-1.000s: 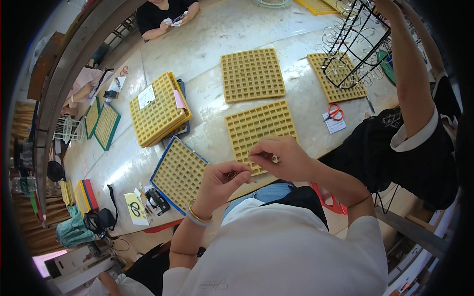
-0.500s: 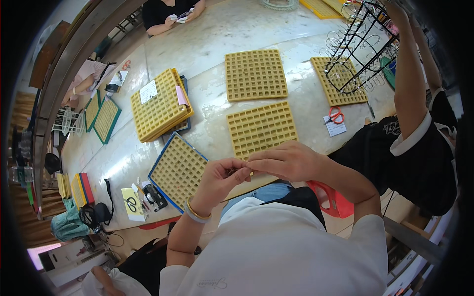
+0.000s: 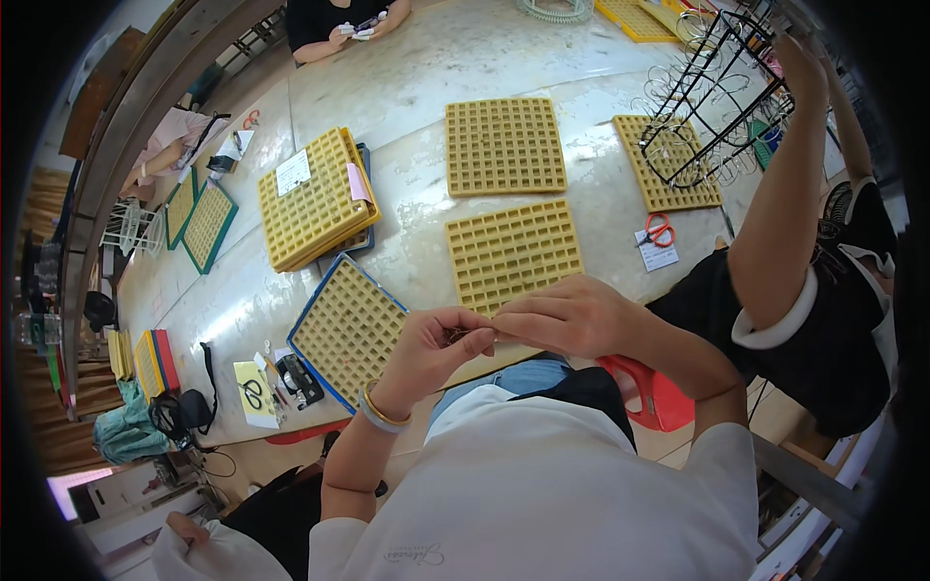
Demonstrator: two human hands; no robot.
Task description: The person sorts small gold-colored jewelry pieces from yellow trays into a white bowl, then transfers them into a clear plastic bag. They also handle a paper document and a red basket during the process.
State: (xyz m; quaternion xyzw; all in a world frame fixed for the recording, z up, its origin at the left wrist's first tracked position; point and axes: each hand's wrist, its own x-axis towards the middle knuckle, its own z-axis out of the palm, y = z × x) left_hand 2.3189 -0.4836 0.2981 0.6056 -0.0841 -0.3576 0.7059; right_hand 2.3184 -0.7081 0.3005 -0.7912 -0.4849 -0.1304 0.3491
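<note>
Close together at the table's near edge, both my hands are pinched with their fingertips meeting. My left hand is closed with thin wiry bits showing in its curled fingers, too small to name. My right hand is closed at the fingertips against the left, and whatever it pinches is hidden. Just beyond them lies a yellow gridded tray, and a second yellow gridded tray lies behind it. Left of my left hand, a blue-rimmed gridded tray sits at an angle.
A stack of yellow trays bears paper slips. On the right, red-handled scissors rest on a card near another tray and a black wire rack handled by a co-worker. Black scissors lie at left. Others sit around the table.
My hands stay together with only slight finger movement. The co-worker's arm at right has shifted lower, and the view has tilted slightly.
</note>
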